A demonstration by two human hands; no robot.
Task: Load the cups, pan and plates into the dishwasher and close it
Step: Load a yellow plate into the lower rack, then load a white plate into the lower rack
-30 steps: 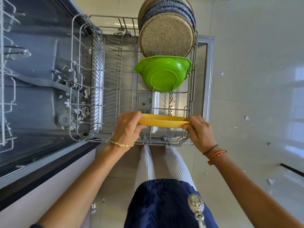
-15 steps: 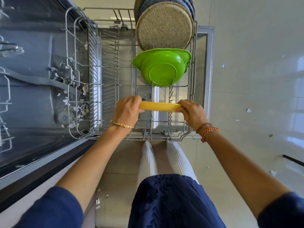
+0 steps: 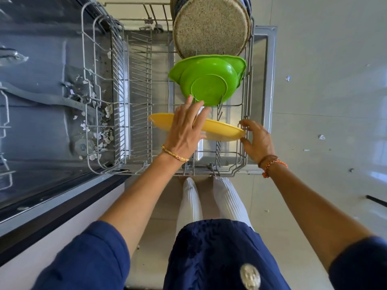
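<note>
Speckled plates (image 3: pixel 211 32) and green bowl (image 3: pixel 206 79) racked in lower rack (image 3: pixel 100 101). Yellow plate (image 3: pixel 222 130) going in: left hand (image 3: pixel 185 128) spread flat over it, right hand (image 3: pixel 256 139) loosely curled at rim. Cups, pan unseen; door open.

1. The pulled-out wire dishwasher rack (image 3: pixel 138 97) sits over the open stainless dishwasher door (image 3: pixel 270 80), with the dishwasher tub (image 3: pixel 41 91) to its left.
2. In the rack's right-hand column stand the speckled round stoneware plates (image 3: pixel 211 30) farthest away, the green plastic bowl (image 3: pixel 207 80) nearer, and the yellow plastic plate (image 3: pixel 222 129) nearest (it lies across the tines).
3. The left hand (image 3: pixel 184 130) lies over the yellow plate's middle; the right hand (image 3: pixel 257 139) is at its right rim, beside the rack wall.
4. The tiled floor (image 3: pixel 324 122) lies right of the door.
</note>
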